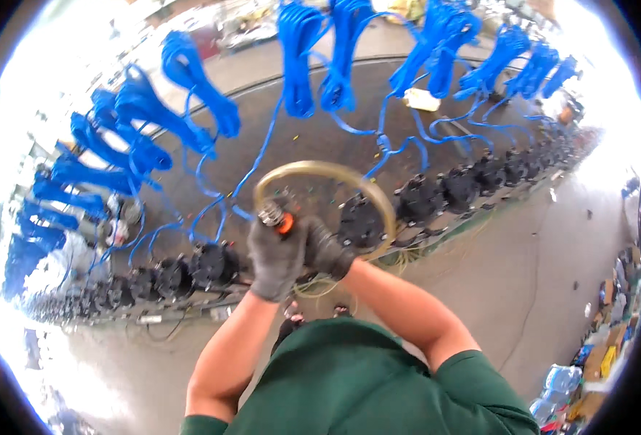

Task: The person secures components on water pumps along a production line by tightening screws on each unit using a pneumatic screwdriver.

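Note:
My left hand [277,254], in a grey glove, is closed around a hand tool with a silvery metal end and an orange ring [285,223]. The rest of the tool is hidden in the grip. A yellowish, see-through hose [320,168] loops up from beside it and curves round to the right. Close against the left hand is my right hand [329,252], also gloved; its fingertips are hidden, so its hold cannot be made out. Round black parts [364,221] sit just right of my hands, and another black part [215,265] sits to the left.
Several blue cable bundles [297,65] hang in an arc over the dark workbench [262,109], their leads running down to it. Black units line its near edge both ways. A white piece [422,100] lies farther back. Boxes and clear bottles [563,380] stand at lower right.

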Available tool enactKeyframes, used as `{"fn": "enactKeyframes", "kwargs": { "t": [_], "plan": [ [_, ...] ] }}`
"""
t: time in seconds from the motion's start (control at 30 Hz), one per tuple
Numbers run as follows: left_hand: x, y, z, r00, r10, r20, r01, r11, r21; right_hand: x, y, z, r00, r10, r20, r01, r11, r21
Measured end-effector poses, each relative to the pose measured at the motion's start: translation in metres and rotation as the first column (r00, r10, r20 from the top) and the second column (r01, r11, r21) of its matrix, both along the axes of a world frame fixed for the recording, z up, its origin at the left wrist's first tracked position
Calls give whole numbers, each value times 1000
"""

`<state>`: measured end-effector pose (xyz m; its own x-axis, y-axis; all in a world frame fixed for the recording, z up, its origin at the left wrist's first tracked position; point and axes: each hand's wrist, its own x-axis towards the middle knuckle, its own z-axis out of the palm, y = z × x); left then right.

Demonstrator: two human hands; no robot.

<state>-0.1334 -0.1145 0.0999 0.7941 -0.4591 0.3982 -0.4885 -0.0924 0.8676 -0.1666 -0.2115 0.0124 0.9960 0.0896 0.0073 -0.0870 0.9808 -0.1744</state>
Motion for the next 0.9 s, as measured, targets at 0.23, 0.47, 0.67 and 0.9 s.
{"fn": "enactKeyframes", "kwargs": {
  "t": [0.23, 0.47, 0.67, 0.9],
  "plan": [
    [9, 7, -24, 993, -111, -30, 103, 977, -188, -5, -29, 7, 986, -37, 160, 158, 477, -865],
    [-16, 68, -109, 537, -787, 303, 486, 582, 651, -7, -36, 19, 973, -49, 226, 232, 185, -955],
    [-29, 0, -213, 394, -916, 73, 224, 173, 959, -13, -21, 19, 980, -42, 194, 197, 341, -919],
    [-14, -47, -247, 557, -826, 89, 186, 228, 956, -12, -20, 17, 991, -51, 125, 134, 249, -959]
  ]
}}
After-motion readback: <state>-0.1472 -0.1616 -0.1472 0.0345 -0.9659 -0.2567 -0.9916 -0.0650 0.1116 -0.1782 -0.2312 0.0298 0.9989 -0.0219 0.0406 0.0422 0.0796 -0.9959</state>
